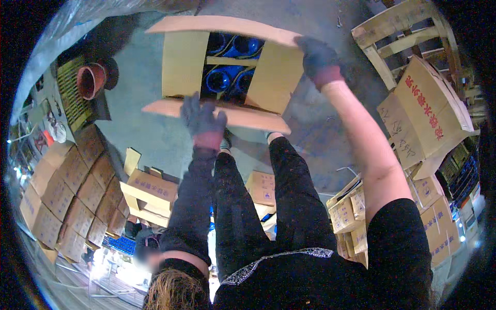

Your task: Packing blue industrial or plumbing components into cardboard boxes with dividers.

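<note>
An open cardboard box (pixel 183 62) stands on the grey floor in front of my feet. Inside it are blue bottles (pixel 219 80) set between cardboard dividers. My left hand (pixel 202 120), in a dark glove with a pink cuff, lies flat with fingers spread on the near flap (pixel 248 116). My right hand (pixel 318 57), gloved the same way, grips the right end of the far flap (pixel 227 25), above the folded-in right side flap (pixel 274 77). My black trouser legs reach down to the box.
A wooden pallet (pixel 398 31) leans at the upper right, above a tilted cardboard box with red print (pixel 423 116). Stacks of cartons stand at the left (pixel 67 191) and lower right (pixel 429 206). A terracotta pot (pixel 92 80) sits at the upper left. Open cartons (pixel 150 194) lie by my left leg.
</note>
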Available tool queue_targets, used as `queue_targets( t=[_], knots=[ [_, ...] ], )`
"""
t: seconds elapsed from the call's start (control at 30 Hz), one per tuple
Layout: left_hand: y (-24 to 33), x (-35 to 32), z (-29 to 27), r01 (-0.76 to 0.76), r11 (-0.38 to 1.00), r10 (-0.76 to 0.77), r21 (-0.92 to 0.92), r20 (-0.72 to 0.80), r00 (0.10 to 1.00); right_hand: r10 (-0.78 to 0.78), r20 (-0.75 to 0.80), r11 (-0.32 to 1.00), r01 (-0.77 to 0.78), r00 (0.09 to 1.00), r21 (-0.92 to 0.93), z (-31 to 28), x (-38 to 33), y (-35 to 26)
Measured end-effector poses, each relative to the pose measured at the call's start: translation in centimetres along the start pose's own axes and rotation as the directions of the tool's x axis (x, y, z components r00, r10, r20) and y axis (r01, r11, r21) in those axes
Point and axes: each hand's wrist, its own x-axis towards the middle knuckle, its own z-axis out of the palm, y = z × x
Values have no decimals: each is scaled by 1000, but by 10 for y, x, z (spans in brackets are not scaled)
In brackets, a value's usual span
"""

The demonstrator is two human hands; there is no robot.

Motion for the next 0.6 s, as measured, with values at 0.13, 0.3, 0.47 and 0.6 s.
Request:
queue_targets(
  t=[0.13, 0.3, 0.47, 0.6],
  knots=[
    [-16, -51, 10, 387, 913, -394, 129, 29, 919, 185, 202, 981, -167, 962, -101, -39, 48, -7],
    [-22, -89, 50, 684, 493, -807, -538, 12, 591, 187, 432, 978, -128, 882, -164, -60, 92, -1],
    [39, -94, 49, 505, -142, -819, -851, 388, 424, 219, 550, 962, -83, 806, -262, -56, 103, 23],
    [70, -117, 95, 748, -193, -410, -635, 745, 526, 177, 534, 946, 8, 827, -325, -44, 96, 3]
  ],
)
